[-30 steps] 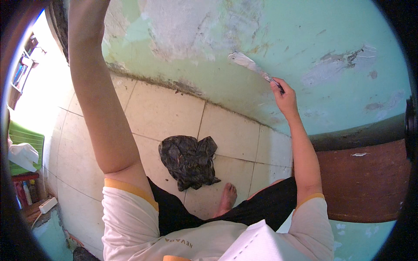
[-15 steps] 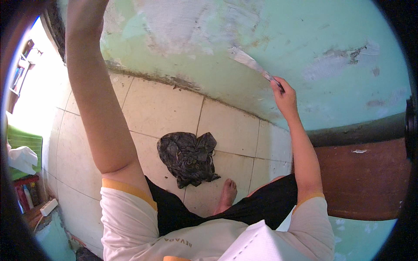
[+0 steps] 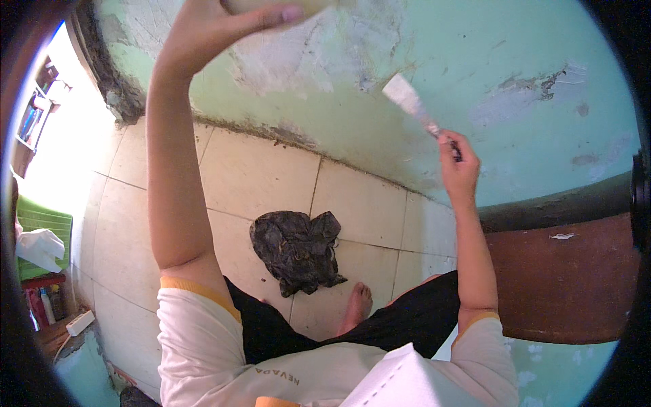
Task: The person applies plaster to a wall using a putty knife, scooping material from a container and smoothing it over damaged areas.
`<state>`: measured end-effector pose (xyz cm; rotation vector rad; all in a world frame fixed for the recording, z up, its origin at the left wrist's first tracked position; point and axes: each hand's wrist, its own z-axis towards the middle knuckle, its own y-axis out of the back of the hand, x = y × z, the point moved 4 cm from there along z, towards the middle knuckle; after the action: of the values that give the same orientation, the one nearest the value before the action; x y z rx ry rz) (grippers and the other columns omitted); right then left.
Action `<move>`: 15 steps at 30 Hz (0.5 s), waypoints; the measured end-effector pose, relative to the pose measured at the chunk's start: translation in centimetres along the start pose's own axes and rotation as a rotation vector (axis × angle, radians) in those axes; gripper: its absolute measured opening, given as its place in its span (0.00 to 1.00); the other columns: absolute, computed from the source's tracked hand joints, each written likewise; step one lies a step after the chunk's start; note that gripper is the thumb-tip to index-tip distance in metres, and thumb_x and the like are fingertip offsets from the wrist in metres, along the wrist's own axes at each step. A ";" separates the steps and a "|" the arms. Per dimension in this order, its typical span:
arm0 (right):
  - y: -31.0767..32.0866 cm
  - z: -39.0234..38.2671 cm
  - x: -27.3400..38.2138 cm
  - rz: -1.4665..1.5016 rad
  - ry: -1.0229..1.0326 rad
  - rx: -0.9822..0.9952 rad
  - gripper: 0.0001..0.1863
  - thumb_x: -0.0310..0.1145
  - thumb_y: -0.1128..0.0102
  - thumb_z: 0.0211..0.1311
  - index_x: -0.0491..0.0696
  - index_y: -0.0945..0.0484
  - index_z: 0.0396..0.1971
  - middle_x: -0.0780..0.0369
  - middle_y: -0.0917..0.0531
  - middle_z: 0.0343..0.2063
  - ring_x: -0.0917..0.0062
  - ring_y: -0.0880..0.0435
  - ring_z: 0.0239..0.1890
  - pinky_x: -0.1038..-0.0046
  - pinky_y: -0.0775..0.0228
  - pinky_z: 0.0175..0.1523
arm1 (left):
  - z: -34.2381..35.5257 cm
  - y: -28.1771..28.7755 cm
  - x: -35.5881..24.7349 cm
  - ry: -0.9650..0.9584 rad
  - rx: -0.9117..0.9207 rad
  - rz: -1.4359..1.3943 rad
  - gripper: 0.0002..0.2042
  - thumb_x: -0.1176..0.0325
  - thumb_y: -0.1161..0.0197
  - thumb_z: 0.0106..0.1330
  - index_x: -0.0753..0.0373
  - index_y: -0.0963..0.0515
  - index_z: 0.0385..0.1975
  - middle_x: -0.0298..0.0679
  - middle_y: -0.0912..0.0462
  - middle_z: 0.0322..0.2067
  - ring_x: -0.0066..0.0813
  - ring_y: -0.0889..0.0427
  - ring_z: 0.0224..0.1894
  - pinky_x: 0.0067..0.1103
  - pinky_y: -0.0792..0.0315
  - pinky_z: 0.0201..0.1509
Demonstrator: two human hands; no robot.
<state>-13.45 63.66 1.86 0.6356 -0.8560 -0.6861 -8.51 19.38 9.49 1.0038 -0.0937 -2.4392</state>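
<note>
High against the wall, my left hand (image 3: 196,37) is raised to the top edge of the view. Its thumb lies along a pale beige flat piece (image 3: 305,15), mostly cut off by the frame; the other fingers hardly show. My right hand (image 3: 460,166) is closed round the dark handle of a putty knife (image 3: 410,100). The knife's wide blade, smeared whitish, points up and left in front of the wall; whether it touches cannot be told. The green wall (image 3: 488,61) carries grey-white filler patches, scuffs and flaking paint.
A crumpled black plastic bag (image 3: 296,251) lies on the tiled floor (image 3: 254,169) beside my bare foot (image 3: 356,306). A brown wooden panel (image 3: 556,285) stands at the right. At the left are a green basket (image 3: 44,230), a shelf with small items and a white power strip (image 3: 80,323).
My left hand has come down and right into view with the beige piece. The putty knife has swung right and a little down in my right hand.
</note>
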 end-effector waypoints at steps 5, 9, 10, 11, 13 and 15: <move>6.3 0.2 5.8 0.470 -0.047 -0.238 0.10 0.34 0.39 0.67 0.45 0.20 0.43 0.69 0.21 0.24 0.90 0.29 0.24 0.86 0.38 0.29 | -1.7 -3.9 1.0 0.011 0.098 -0.040 0.51 0.52 0.18 0.41 0.65 0.38 0.65 0.45 0.27 0.58 0.38 0.29 0.62 0.32 0.39 0.68; 9.0 -0.2 9.3 0.583 -0.012 -0.239 0.09 0.32 0.37 0.65 0.44 0.20 0.41 0.69 0.20 0.25 0.89 0.27 0.23 0.86 0.35 0.28 | -2.1 -5.7 0.6 -0.059 0.191 -0.048 0.58 0.57 0.15 0.32 0.60 0.42 0.69 0.42 0.31 0.62 0.37 0.33 0.65 0.33 0.37 0.68; 9.3 -0.3 10.1 0.508 0.062 -0.241 0.08 0.31 0.36 0.64 0.44 0.20 0.40 0.68 0.19 0.25 0.88 0.26 0.23 0.85 0.34 0.28 | -2.3 -6.3 0.5 -0.060 0.204 -0.073 0.58 0.57 0.15 0.32 0.59 0.42 0.69 0.42 0.31 0.62 0.37 0.33 0.65 0.34 0.37 0.69; 9.5 -0.4 10.9 0.425 0.133 -0.242 0.08 0.30 0.35 0.63 0.44 0.20 0.39 0.68 0.19 0.26 0.87 0.25 0.24 0.84 0.32 0.29 | -2.5 -7.0 0.3 -0.059 0.217 -0.105 0.58 0.57 0.15 0.32 0.59 0.43 0.69 0.42 0.32 0.63 0.38 0.33 0.66 0.34 0.37 0.69; 9.8 -0.7 12.2 0.291 0.245 -0.213 0.07 0.29 0.34 0.61 0.44 0.19 0.37 0.66 0.18 0.26 0.86 0.23 0.24 0.82 0.30 0.29 | -2.8 -7.9 -0.5 -0.036 0.236 -0.141 0.60 0.56 0.15 0.30 0.58 0.43 0.70 0.41 0.33 0.64 0.39 0.34 0.67 0.36 0.37 0.69; 9.9 -1.0 13.5 0.196 0.330 -0.154 0.07 0.28 0.33 0.59 0.44 0.19 0.36 0.64 0.17 0.27 0.84 0.21 0.25 0.80 0.28 0.30 | -3.0 -8.5 -1.2 -0.052 0.247 -0.156 0.60 0.56 0.15 0.29 0.58 0.43 0.70 0.40 0.33 0.64 0.39 0.34 0.67 0.37 0.37 0.69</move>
<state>-3.49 59.85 14.77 0.5001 -0.5444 -0.4481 -9.33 27.78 5.98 1.0875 -0.3540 -2.6438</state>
